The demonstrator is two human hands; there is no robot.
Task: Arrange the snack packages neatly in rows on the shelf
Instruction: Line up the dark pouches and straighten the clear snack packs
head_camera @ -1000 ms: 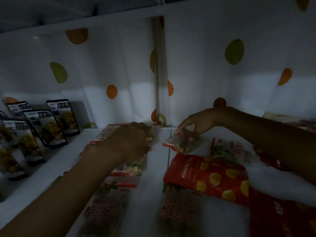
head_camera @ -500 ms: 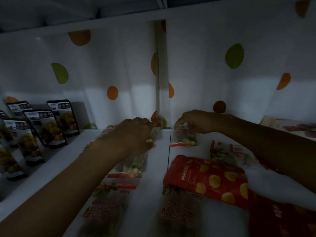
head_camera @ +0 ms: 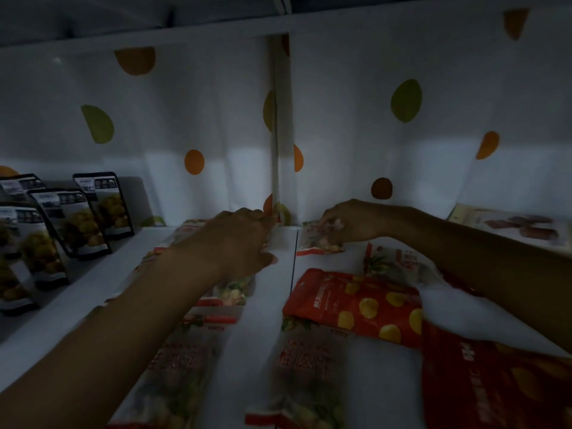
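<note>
Clear snack packet (head_camera: pixel 315 243): at the back edge of the shelf (head_camera: pixel 269 305), just right of the shelf seam (head_camera: pixel 294 258). Its red-sealed end faces the front edge, so the long axis runs front to back, parallel to the seam.

Right hand (head_camera: pixel 353 222): fingers curled onto the packet's rear end, pinching it. The packet lies under the fingertips and on the seam side of the hand. This is the nearer hand.

Left hand (head_camera: pixel 238 243): knuckles up, across the seam, over the rearmost packet of the left column of packets (head_camera: pixel 185 351). Its fingers are hidden, so I cannot tell whether it grips.

Judgement: the packet heads a second column. A red packet (head_camera: pixel 356 305) lies askew in front of it.

Black pouches (head_camera: pixel 102 205) stand towards the left edge, and a dotted curtain (head_camera: pixel 340 119) hangs behind.
</note>
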